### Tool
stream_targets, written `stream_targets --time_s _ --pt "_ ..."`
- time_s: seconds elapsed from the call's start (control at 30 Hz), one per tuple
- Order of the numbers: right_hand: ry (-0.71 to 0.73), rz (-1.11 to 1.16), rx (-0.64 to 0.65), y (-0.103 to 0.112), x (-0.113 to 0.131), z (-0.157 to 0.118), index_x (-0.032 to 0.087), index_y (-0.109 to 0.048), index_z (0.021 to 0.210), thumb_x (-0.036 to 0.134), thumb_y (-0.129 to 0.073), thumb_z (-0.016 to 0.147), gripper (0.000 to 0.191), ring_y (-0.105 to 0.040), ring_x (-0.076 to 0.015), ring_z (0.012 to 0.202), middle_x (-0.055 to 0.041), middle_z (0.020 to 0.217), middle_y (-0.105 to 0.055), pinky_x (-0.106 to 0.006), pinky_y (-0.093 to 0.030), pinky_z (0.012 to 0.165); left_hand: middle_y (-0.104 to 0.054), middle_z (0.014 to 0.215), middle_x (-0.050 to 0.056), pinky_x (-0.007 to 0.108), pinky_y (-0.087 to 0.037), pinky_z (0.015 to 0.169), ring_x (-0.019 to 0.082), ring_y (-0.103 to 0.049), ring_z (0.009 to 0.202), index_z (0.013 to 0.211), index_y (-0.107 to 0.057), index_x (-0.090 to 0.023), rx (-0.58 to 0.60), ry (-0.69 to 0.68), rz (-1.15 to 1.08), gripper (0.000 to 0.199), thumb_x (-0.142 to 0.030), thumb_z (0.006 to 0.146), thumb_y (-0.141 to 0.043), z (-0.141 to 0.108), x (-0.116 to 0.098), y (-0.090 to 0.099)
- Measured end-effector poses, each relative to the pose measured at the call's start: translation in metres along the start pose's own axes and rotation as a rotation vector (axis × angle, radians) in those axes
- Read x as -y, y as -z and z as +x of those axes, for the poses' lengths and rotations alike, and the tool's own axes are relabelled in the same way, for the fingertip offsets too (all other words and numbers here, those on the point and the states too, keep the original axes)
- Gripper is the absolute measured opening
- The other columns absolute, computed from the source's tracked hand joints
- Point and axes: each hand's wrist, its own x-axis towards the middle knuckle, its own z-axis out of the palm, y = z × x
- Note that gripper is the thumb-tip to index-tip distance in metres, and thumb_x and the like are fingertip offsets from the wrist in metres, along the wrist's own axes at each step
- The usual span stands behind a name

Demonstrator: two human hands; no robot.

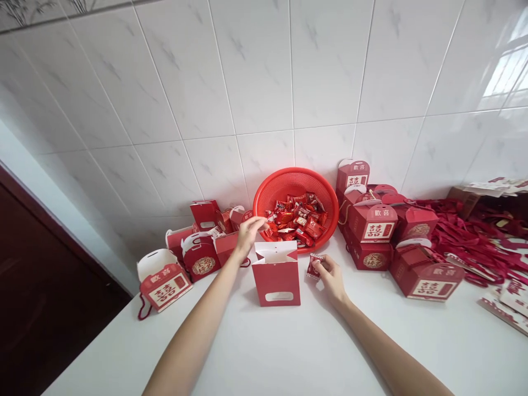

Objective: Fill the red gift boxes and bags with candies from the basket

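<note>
An open-topped red paper box [277, 283] stands upright on the white table, with an oval window low on its front. Between my right thumb and fingers is a small red wrapped packet [314, 266]; my right hand [331, 276] is just right of the box. My left hand [249, 234] is raised behind the box's left side, by the basket's left rim. Its fingers are pinched together, and whatever they may hold is too small to tell. Behind the box, a round red plastic basket [330, 192] holds many red-wrapped sweets [301, 217].
Several finished red boxes stand at the left, the nearest one [168, 287] with a cord handle. More are stacked at the right [373, 225]. Beyond them lie dark red ribbons [457, 234] and flat printed card pieces [505, 308]. A tiled wall [264, 99] rises behind the table [272, 352].
</note>
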Motion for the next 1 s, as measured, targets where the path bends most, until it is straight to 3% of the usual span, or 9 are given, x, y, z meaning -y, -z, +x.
stream_targets --time_s 0.1,0.17,0.37,0.53,0.63,0.77,0.9,1.0 --pt "-0.013 0.009 0.01 -0.002 0.0 -0.001 0.019 -0.057 0.071 0.054 -0.075 0.07 0.039 -0.051 -0.0156 0.062 -0.001 0.065 -0.061 -0.028 -0.039 0.058 -0.075 0.102 0.009 0.031 -0.053 0.089 0.021 -0.07 0.097 0.098 -0.071 -0.016 0.202 -0.007 0.385 0.025 -0.029 0.085 -0.054 0.037 -0.009 -0.009" --pt "-0.018 0.012 0.013 -0.003 0.001 -0.001 0.018 -0.058 0.072 0.055 -0.075 0.069 0.041 -0.052 -0.0158 0.062 -0.0011 0.065 -0.06 -0.028 -0.039 0.058 -0.074 0.11 0.011 0.031 -0.051 0.093 0.022 -0.068 0.103 0.101 -0.071 -0.017 0.277 0.011 0.552 0.024 -0.019 0.083 -0.056 0.057 -0.007 -0.017" --pt "-0.021 0.007 0.029 -0.003 0.002 -0.001 0.018 -0.058 0.072 0.059 -0.075 0.068 0.044 -0.051 -0.0158 0.061 -0.0011 0.064 -0.06 -0.027 -0.04 0.058 -0.071 0.114 0.017 0.036 -0.048 0.092 0.033 -0.064 0.114 0.1 -0.07 -0.018 0.286 0.093 0.728 0.032 -0.015 0.068 -0.073 0.094 0.019 -0.04" --pt "-0.035 0.009 0.048 -0.003 0.004 -0.002 0.019 -0.056 0.071 0.057 -0.075 0.07 0.042 -0.051 -0.0155 0.061 -0.0009 0.065 -0.059 -0.027 -0.039 0.057 -0.07 0.108 0.024 0.044 -0.048 0.089 0.042 -0.063 0.114 0.092 -0.069 -0.015 0.195 0.163 0.75 0.036 -0.01 0.058 -0.079 0.104 0.039 -0.049" --pt "-0.046 0.015 0.059 -0.003 0.003 -0.002 0.019 -0.056 0.071 0.056 -0.074 0.071 0.04 -0.05 -0.0154 0.061 -0.001 0.066 -0.06 -0.027 -0.038 0.057 -0.073 0.097 0.022 0.045 -0.048 0.088 0.044 -0.063 0.111 0.077 -0.067 -0.017 0.15 0.203 0.728 0.03 -0.006 0.051 -0.078 0.106 0.044 -0.046" --pt "-0.053 0.016 0.063 -0.003 0.002 -0.002 0.019 -0.057 0.071 0.055 -0.075 0.071 0.04 -0.05 -0.0152 0.062 -0.0007 0.066 -0.06 -0.027 -0.039 0.058 -0.074 0.093 0.018 0.042 -0.047 0.09 0.041 -0.063 0.112 0.07 -0.065 -0.018 0.108 0.18 0.632 0.027 -0.003 0.051 -0.074 0.108 0.041 -0.04" --pt "-0.048 0.022 0.058 -0.003 0.002 -0.001 0.019 -0.058 0.071 0.056 -0.075 0.07 0.041 -0.051 -0.0154 0.063 -0.0011 0.066 -0.06 -0.027 -0.039 0.059 -0.074 0.1 0.014 0.039 -0.049 0.091 0.033 -0.066 0.108 0.083 -0.067 -0.017 0.083 0.116 0.454 0.026 -0.006 0.059 -0.07 0.111 0.029 -0.04" --pt "-0.059 0.037 0.05 -0.003 0.003 0.0 0.018 -0.058 0.072 0.056 -0.077 0.068 0.042 -0.052 -0.0155 0.063 -0.0015 0.067 -0.061 -0.027 -0.04 0.059 -0.074 0.098 0.011 0.034 -0.053 0.085 0.025 -0.07 0.095 0.092 -0.066 -0.015 0.131 0.084 0.282 0.027 -0.008 0.066 -0.068 0.109 0.018 -0.042"
